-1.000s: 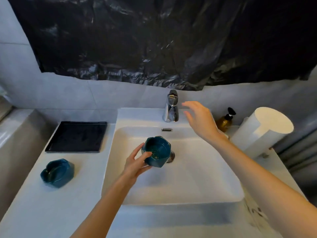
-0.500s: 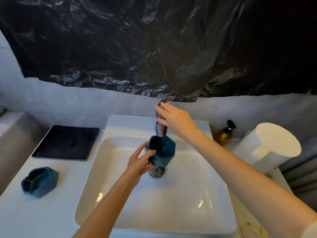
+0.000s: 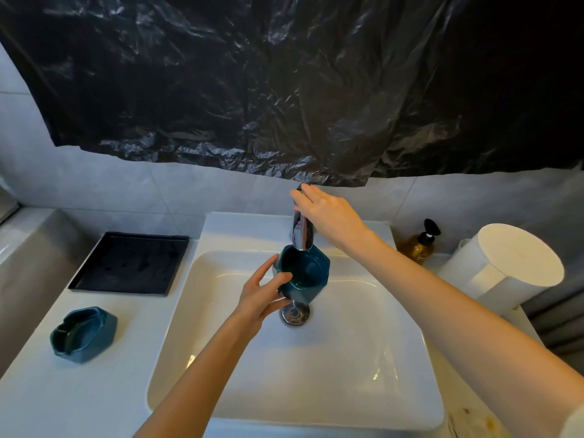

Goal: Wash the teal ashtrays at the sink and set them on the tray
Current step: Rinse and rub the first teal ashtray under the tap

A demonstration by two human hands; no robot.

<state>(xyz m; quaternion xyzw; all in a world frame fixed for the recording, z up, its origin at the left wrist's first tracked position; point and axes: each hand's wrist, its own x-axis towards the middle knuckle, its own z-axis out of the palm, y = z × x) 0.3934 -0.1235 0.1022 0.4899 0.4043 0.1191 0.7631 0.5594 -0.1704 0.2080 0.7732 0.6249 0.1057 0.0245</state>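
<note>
White sink basin (image 3: 284, 374): left hand (image 3: 262, 298) pinches a teal ashtray (image 3: 305, 271) under the faucet (image 3: 301, 232), just below the right hand (image 3: 328, 216), which rests on the lever, grip unclear. A sudden full flow could splash out or loosen that pinch.

This is a bathroom or washroom, most likely in a home. 1 white rectangular sink (image 3: 316, 380) is set into a white counter (image 3: 63, 393), with a chrome tap (image 3: 301, 232) at its back edge and a chrome drain (image 3: 295, 314) in its floor. The wall (image 3: 126, 191) behind is faced with large pale grey tiles. An amber pump bottle (image 3: 420, 246), of the kind used for soap, stands by the sink's right corner. A black plastic sheet (image 3: 284, 90) hangs over the upper wall.
</note>
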